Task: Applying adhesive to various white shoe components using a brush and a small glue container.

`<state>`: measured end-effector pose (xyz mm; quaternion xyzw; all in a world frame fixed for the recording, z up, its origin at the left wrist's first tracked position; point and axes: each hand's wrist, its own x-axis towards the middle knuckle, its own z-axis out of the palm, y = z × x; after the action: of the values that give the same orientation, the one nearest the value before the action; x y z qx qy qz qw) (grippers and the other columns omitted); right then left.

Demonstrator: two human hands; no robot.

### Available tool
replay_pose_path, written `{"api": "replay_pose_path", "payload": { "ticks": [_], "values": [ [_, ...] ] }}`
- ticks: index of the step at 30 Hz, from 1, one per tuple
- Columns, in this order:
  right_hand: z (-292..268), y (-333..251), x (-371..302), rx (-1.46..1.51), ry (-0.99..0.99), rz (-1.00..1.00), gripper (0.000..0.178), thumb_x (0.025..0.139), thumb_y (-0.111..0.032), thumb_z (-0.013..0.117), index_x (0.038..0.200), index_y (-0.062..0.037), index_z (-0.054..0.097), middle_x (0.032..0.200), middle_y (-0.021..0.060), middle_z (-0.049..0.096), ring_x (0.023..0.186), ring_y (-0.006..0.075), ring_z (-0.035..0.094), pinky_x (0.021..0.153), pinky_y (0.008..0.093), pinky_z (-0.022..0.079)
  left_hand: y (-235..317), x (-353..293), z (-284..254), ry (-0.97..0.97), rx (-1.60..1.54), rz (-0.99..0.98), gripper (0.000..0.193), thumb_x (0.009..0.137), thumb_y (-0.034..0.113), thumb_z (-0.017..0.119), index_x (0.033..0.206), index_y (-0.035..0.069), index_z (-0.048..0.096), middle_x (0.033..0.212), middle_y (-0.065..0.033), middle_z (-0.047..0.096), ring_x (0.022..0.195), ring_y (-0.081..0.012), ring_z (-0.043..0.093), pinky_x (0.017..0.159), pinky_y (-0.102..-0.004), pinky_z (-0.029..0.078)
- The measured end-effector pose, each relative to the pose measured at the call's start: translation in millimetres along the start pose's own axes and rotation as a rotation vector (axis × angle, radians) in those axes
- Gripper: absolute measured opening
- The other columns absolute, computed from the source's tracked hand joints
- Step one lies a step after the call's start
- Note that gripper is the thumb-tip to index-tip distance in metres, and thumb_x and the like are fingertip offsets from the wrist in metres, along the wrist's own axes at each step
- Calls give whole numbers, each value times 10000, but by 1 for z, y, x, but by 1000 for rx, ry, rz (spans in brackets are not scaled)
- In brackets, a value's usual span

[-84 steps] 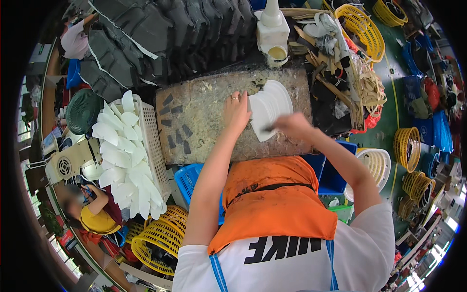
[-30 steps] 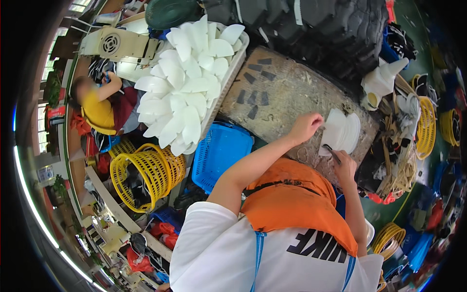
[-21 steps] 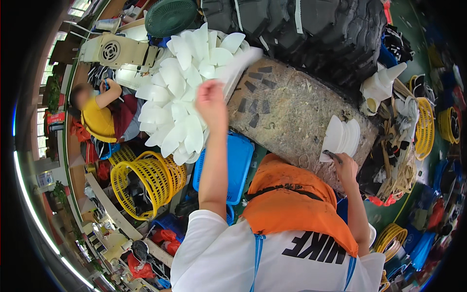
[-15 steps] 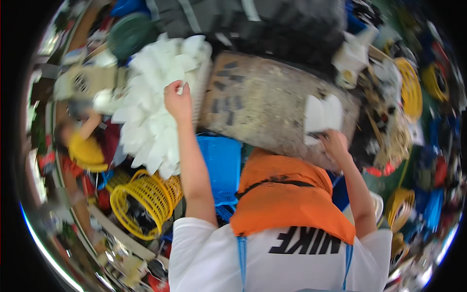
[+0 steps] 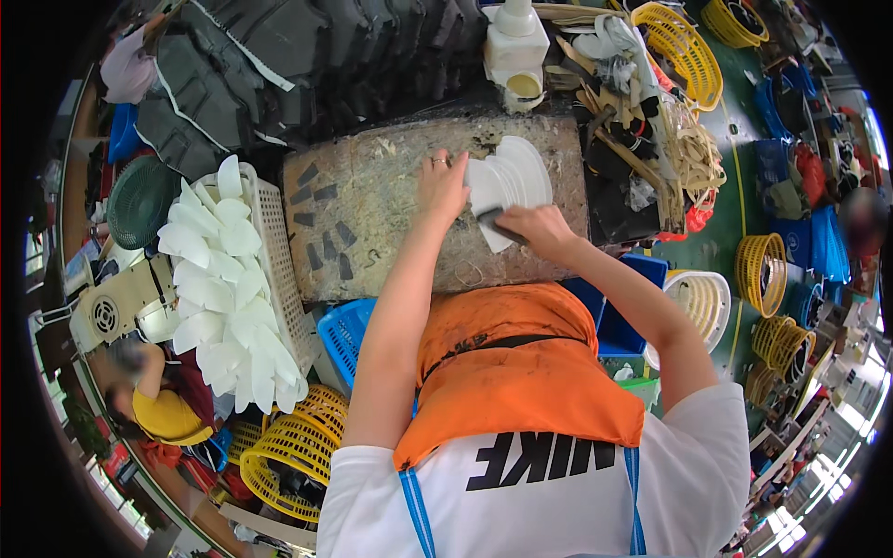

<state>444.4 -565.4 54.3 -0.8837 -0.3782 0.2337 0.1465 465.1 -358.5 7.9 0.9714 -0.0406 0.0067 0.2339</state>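
Thin white curved pieces [image 5: 524,168] lie overlapped in a fanned stack on the worn board in front of me. My left hand [image 5: 443,190] rests at the stack's left edge, thumb apart from the bent fingers and nothing visible in its grasp. From the lower right, my right hand [image 5: 541,230] reaches over the stack's lower part. It is closed on a small dark grey piece [image 5: 489,216], whose end shows past my fingers against the white. Several small dark grey strips [image 5: 327,246] are spread over the board's left part.
Beside the board [image 5: 400,251], a white crate [image 5: 276,251] brims with white curved pieces [image 5: 219,279]. Dark grey sheets [image 5: 344,65] are piled behind. A white glue-stained container [image 5: 517,60] stands at the far edge. Yellow baskets [image 5: 296,460] and a blue bin [image 5: 633,288] flank me.
My left hand has come from the crate of white pieces to the stack's left edge. My right hand still holds the dark piece at the stack. The view has shifted and is sharper.
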Motion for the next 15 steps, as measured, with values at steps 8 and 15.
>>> {"api": "replay_pose_path", "payload": {
  "ticks": [8,15],
  "values": [
    [-71,120,100,7,767,356,205,825,-249,582,961,-107,639,867,130,657,825,341,622,684,434,490,41,-16,-46,6,-254,-81,211,740,52,645,945,83,609,995,-95,581,904,-313,546,770,-398,453],
    [-47,81,64,391,368,583,245,810,-289,585,958,-106,655,832,145,666,798,334,634,699,428,496,41,-99,-24,202,-119,146,149,725,18,592,870,52,595,942,-82,601,878,-297,565,753,-408,463]
  ]
}}
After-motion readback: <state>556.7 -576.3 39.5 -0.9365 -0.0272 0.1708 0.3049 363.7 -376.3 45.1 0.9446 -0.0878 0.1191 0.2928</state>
